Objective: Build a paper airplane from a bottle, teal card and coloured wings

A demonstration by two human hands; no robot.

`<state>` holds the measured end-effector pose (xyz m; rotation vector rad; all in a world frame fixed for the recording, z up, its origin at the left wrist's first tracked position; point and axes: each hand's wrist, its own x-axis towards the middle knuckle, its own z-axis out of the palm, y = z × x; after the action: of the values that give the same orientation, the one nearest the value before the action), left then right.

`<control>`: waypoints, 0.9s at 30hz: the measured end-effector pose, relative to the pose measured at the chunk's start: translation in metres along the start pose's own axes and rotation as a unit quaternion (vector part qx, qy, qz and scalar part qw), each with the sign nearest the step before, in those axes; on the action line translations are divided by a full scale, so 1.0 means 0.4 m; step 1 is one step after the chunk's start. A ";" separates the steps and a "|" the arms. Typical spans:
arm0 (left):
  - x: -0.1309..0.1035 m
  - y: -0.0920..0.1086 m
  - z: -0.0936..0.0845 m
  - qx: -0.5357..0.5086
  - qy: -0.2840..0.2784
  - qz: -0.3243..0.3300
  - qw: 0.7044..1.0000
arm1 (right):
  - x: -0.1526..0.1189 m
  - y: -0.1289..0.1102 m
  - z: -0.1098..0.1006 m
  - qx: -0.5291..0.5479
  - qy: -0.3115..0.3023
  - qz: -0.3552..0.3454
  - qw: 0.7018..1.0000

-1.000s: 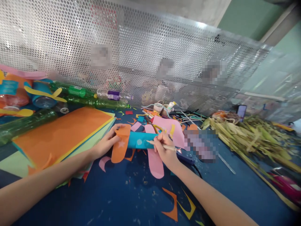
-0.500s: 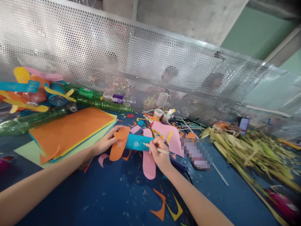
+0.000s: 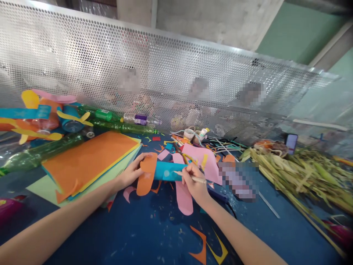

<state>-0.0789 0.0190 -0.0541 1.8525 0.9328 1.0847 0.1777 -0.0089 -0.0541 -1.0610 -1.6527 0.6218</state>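
A model plane lies across the middle of the view, with a blue paper tube body, an orange paper piece at its left end and a long pink wing under the right part. My left hand is closed around the orange end, its fingers partly hidden behind the paper. In my right hand is a pale pencil, gripped as for writing. The pencil tip meets the blue body just right of a pale round mark. My right hand rests over the tube's right end and hides it.
Stacked coloured paper lies left, below green plastic bottles and a finished paper plane. Paper scraps, a pink sheet and a dark blue tool surround the work. Dried husks spread right; a perforated metal screen stands behind.
The view has shifted a little, so the table's things sit farther right and lower. Both hands keep their holds, and the pencil tip remains on the blue tube.
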 end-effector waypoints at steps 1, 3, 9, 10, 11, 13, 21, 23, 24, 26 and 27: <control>0.000 0.006 0.001 -0.005 -0.001 -0.008 1.000 | 0.001 0.002 -0.001 -0.003 0.002 0.002 1.000; 0.000 0.017 0.002 -0.014 -0.005 -0.021 1.000 | 0.002 0.004 -0.002 -0.006 0.001 0.005 1.000; -0.006 0.014 -0.001 -0.006 -0.010 -0.028 1.000 | 0.001 0.000 -0.004 0.005 -0.011 -0.003 1.000; -0.007 0.011 -0.001 -0.004 -0.011 -0.032 0.999 | 0.001 0.000 -0.004 0.011 -0.012 -0.005 1.000; -0.008 0.009 -0.002 -0.005 -0.014 -0.038 0.999 | 0.001 0.000 -0.004 0.017 -0.014 -0.005 1.000; -0.008 0.007 -0.002 -0.012 -0.018 -0.048 0.999 | 0.001 0.000 -0.004 0.024 -0.013 -0.004 1.000; -0.002 0.002 0.002 -0.037 -0.009 -0.043 0.998 | -0.001 0.007 -0.002 0.023 -0.019 0.012 0.999; 0.001 0.002 0.002 -0.031 -0.010 -0.037 0.999 | -0.001 0.006 -0.001 0.022 -0.022 0.017 0.999; 0.002 0.002 0.002 -0.026 -0.009 -0.035 0.999 | -0.001 0.006 0.000 0.020 -0.023 0.018 0.999; 0.003 0.004 0.002 -0.017 -0.009 -0.034 0.999 | -0.001 0.004 0.000 0.014 -0.027 0.019 0.999; 0.003 0.005 0.002 -0.015 -0.010 -0.036 0.999 | -0.001 0.003 0.001 0.010 -0.029 0.018 0.999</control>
<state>-0.0774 0.0190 -0.0523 1.7894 0.9599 1.0298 0.1778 -0.0087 -0.0553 -1.0680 -1.6769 0.6976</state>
